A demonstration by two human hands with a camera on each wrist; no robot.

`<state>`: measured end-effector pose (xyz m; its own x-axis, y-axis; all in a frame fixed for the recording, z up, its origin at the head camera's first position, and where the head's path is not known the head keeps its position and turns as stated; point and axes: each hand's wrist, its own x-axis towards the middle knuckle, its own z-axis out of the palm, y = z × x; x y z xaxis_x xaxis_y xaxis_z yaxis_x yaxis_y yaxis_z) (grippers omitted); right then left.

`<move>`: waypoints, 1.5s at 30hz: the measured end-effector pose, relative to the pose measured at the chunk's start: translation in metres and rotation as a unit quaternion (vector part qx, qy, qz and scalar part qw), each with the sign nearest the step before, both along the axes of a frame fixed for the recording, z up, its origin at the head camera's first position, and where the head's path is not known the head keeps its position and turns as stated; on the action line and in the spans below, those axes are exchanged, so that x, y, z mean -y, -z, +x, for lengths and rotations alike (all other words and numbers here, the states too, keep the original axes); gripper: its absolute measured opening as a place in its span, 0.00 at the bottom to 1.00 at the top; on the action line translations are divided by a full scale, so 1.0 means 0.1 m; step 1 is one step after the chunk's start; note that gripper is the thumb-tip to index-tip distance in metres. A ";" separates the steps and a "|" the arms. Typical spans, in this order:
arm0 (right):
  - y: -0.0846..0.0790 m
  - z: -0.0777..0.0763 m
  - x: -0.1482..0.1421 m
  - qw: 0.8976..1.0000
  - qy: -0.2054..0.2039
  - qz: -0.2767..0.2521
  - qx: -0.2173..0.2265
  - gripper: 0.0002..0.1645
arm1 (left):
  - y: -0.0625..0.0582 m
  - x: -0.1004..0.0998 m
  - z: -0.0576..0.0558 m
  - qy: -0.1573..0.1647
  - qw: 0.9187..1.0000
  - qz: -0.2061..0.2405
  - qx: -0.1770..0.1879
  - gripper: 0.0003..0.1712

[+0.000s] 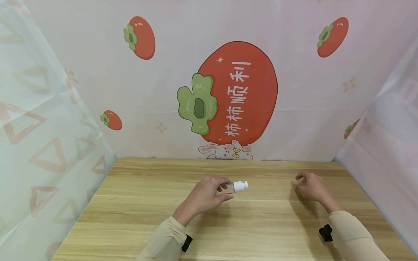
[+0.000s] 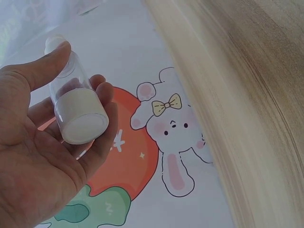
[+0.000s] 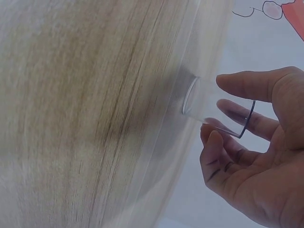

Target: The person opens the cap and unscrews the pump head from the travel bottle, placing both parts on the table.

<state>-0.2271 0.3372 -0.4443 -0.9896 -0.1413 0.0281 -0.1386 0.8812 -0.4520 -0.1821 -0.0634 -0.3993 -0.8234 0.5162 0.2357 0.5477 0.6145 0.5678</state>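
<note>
My left hand [image 1: 207, 194] grips a small clear pump bottle [image 2: 81, 114] with a white pump top [image 1: 241, 186], tilted on its side above the table. In the left wrist view, the thumb lies along the top end and the other fingers curl behind the clear body; its round white bottom faces the camera. Over to the right, my right hand [image 1: 311, 185] pinches a clear see-through cap [image 3: 202, 102] between thumb and fingers. One rim of the cap is close to the tabletop; whether it touches, I cannot tell. From the head view the cap is mostly hidden by the fingers.
Both hands are over a wood-grain table [image 1: 261, 228]. Behind it hangs a pale backdrop [image 1: 300, 119] printed with persimmons and a rabbit; cloth walls [image 1: 45, 145] close in the sides. Dark wrist cameras [image 1: 326, 232] sit at the sleeves.
</note>
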 end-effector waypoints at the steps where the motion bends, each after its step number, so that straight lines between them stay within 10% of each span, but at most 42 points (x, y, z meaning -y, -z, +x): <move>1: 0.00 0.00 0.00 1.000 0.001 0.001 0.001 0.20 | 0.00 0.00 0.00 0.000 1.000 0.001 0.000 0.17; 45: -0.23 0.09 0.15 0.995 0.006 0.044 -0.092 0.31 | -0.01 -0.03 0.02 -0.009 1.000 -0.015 0.009 0.19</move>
<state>-0.2179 0.3218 -0.4212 -0.9707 -0.1384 0.1963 -0.2000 0.9185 -0.3411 -0.1799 -0.0602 -0.3984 -0.8372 0.5070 0.2051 0.5253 0.6411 0.5596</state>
